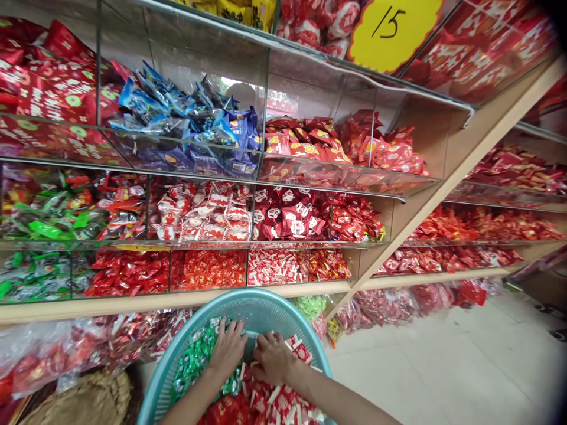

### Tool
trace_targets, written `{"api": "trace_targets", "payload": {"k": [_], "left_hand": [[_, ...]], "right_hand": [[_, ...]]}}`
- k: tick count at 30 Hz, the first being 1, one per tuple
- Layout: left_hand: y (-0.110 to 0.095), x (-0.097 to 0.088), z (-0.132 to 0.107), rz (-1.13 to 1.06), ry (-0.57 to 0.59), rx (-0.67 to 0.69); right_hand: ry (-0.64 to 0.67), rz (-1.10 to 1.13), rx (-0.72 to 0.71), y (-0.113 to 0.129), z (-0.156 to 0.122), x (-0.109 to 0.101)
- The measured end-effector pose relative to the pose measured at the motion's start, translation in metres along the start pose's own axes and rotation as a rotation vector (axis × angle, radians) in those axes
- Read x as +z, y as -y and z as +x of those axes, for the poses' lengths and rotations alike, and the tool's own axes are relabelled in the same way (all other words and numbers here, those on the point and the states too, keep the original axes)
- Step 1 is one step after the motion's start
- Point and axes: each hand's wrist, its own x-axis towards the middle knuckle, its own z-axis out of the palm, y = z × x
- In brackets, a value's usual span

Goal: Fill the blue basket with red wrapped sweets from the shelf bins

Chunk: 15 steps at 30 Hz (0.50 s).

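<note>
A teal plastic basket point(248, 307) sits at the bottom centre, filled with wrapped candies: green ones point(192, 360) on the left, red and white ones point(270, 404) on the right and front. My left hand point(228, 348) lies palm down in the basket on the candy, fingers spread toward the far rim. My right hand point(272, 357) rests right beside it, fingers curled down into the candy. The two hands nearly touch. What the right fingers hold, if anything, is hidden.
Glass-fronted shelf bins rise ahead, holding blue candies point(190, 118), green ones point(44, 218), and many red and white ones point(204, 212). A yellow price tag marked 15 point(392, 29) hangs above. Bagged candy point(66, 354) and a woven basket point(84, 401) sit lower left. Tiled floor point(443, 366) lies right.
</note>
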Motion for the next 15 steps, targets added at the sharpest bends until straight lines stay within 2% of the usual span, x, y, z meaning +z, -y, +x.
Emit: {"api": "trace_targets", "payload": {"k": [8, 15], "left_hand": [[0.001, -0.007, -0.005, 0.021, 0.015, -0.033], [0.001, -0.012, -0.005, -0.018, 0.057, -0.046]], "right_hand": [[-0.003, 0.004, 0.022, 0.001, -0.003, -0.003], [0.050, 0.018, 0.025, 0.001, 0.001, -0.005]]}}
